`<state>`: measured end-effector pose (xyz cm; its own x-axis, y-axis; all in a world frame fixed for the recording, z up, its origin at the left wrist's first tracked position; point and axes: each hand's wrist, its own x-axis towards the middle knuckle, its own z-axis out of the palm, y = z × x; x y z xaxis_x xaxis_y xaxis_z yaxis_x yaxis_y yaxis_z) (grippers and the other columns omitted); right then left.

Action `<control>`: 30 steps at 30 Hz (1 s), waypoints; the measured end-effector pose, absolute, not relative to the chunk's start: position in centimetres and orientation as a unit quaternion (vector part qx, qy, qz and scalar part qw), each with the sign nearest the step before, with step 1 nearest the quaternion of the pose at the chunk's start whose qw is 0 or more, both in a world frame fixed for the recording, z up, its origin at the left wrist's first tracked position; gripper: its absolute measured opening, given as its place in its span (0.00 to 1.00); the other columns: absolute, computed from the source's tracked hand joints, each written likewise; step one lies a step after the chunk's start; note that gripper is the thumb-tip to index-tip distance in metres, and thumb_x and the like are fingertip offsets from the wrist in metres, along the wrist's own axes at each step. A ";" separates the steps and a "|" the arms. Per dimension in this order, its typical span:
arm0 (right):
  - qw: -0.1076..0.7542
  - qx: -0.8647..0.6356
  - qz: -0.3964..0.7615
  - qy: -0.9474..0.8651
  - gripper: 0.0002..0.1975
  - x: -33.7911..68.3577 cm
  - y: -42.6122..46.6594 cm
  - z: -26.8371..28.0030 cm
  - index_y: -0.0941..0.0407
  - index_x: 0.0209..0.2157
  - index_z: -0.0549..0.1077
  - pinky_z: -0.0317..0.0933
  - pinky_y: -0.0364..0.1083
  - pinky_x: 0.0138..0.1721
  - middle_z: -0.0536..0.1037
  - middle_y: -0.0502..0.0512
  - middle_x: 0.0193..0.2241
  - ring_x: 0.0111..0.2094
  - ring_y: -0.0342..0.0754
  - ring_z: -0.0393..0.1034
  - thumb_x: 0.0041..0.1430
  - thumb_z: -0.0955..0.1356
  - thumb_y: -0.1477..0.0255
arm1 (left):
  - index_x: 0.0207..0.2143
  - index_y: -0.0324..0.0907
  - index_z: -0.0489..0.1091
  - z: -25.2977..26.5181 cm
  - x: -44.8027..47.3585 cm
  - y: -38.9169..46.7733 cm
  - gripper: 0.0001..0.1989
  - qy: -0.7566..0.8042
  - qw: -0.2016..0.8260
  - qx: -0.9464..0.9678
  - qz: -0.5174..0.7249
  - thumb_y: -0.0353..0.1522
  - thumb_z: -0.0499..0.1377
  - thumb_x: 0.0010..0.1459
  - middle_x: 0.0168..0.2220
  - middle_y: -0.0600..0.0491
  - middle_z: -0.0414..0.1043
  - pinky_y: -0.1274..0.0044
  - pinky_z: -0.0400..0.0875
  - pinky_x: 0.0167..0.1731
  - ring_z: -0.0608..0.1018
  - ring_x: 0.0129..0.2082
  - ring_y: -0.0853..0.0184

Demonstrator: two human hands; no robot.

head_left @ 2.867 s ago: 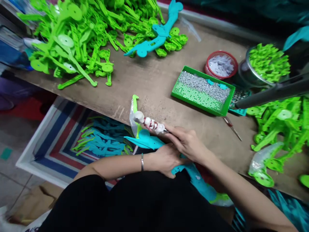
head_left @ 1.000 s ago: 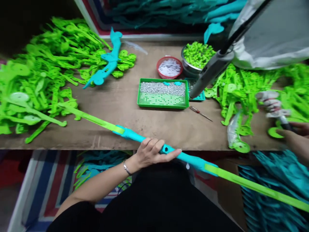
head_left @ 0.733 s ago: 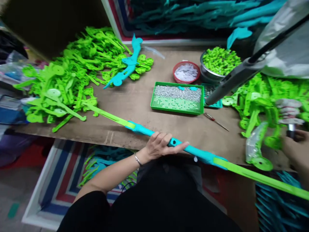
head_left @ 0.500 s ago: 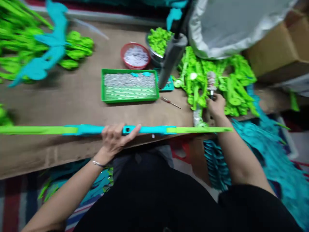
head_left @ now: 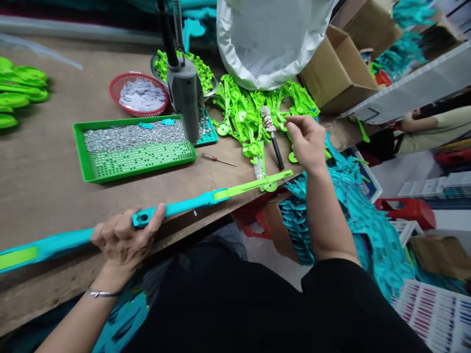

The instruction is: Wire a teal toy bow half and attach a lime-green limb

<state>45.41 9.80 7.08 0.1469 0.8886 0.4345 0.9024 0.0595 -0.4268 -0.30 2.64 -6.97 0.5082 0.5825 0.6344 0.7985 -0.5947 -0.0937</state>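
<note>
One heap of smooth, rounded green pieces [head_left: 24, 90] at far left, too overlapped to count. Saw one left hand [head_left: 125, 240] closed round one long turquoise-and-green bar [head_left: 191, 204], slanted along the front edge of the brown, scuffed table [head_left: 47, 171]. Counted behind it one perforated green tray [head_left: 136, 158] of silvery metal bits [head_left: 128, 135], with two turquoise pieces [head_left: 145, 126] on top; one red mesh basket [head_left: 117, 90] of white slips [head_left: 142, 95]; one grey arm [head_left: 184, 98] before one metal bowl [head_left: 212, 91]; one slim screwdriver [head_left: 220, 160] lying flat. Noted next an uncountable tangle of green parts [head_left: 241, 115], one black-handled tool [head_left: 277, 152] with a wrapped head against it, and one white, crumpled-rimmed sack [head_left: 272, 44]. Saw one right hand [head_left: 308, 144] half open just beside the tool, fingers bent, with nothing visible in hold. Made out, farther right in the room, cardboard boxes [head_left: 327, 66], heaped turquoise parts [head_left: 368, 220] and another person's pale sleeve [head_left: 441, 128].
</note>
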 end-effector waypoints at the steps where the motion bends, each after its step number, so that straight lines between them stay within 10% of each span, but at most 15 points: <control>1: 0.296 -0.649 -0.016 -0.701 0.16 43.3 8.2 8.3 0.55 0.51 0.73 0.64 0.56 0.53 0.78 0.58 0.47 0.49 0.52 0.72 0.67 0.61 0.66 | 0.60 0.60 0.66 -7.0 -0.3 2.7 0.28 -0.407 0.202 -0.846 -0.280 0.33 0.64 0.57 0.49 0.41 0.69 0.54 0.64 0.44 0.71 0.48 0.50; 5: 0.071 -0.512 -0.024 -0.856 0.18 35.0 2.9 8.5 0.56 0.52 0.72 0.52 0.62 0.64 0.78 0.60 0.48 0.55 0.58 0.67 0.64 0.66 0.64 | 0.60 0.61 0.65 -7.1 -0.5 3.1 0.28 -0.419 0.233 -0.834 -0.273 0.34 0.64 0.58 0.51 0.45 0.68 0.56 0.65 0.44 0.71 0.49 0.52; 9: -0.068 -0.553 -0.076 -0.827 0.14 32.4 1.4 4.8 0.59 0.50 0.73 0.42 0.62 0.66 0.78 0.57 0.36 0.41 0.53 0.69 0.68 0.61 0.73 | 0.62 0.55 0.64 -5.5 0.4 2.4 0.30 -0.418 0.207 -0.834 -0.293 0.40 0.65 0.58 0.59 0.41 0.63 0.54 0.64 0.48 0.67 0.56 0.46; 17: -0.020 -0.538 -0.109 -0.836 0.18 33.3 1.1 3.7 0.59 0.58 0.67 0.42 0.57 0.60 0.79 0.57 0.42 0.42 0.52 0.67 0.71 0.59 0.69 | 0.66 0.41 0.58 1.3 12.4 1.6 0.27 -0.435 0.002 -0.853 -0.290 0.37 0.54 0.68 0.60 0.42 0.69 0.55 0.42 0.63 0.68 0.61 0.52; 24: 0.013 -0.543 -0.081 -0.835 0.14 32.8 0.5 2.5 0.56 0.52 0.71 0.46 0.54 0.52 0.80 0.56 0.43 0.42 0.52 0.67 0.70 0.61 0.74 | 0.32 0.39 0.73 1.4 14.9 5.0 0.16 -0.369 -0.002 -0.906 -0.205 0.27 0.48 0.68 0.28 0.48 0.72 0.64 0.64 0.42 0.72 0.31 0.60; 30: 0.008 -0.531 -0.076 -0.844 0.14 32.3 1.2 2.8 0.56 0.51 0.72 0.46 0.53 0.49 0.80 0.56 0.41 0.41 0.52 0.65 0.71 0.59 0.70 | 0.48 0.36 0.72 1.9 13.3 5.0 0.14 -0.368 0.004 -0.912 -0.180 0.35 0.54 0.67 0.36 0.45 0.74 0.65 0.62 0.40 0.72 0.37 0.56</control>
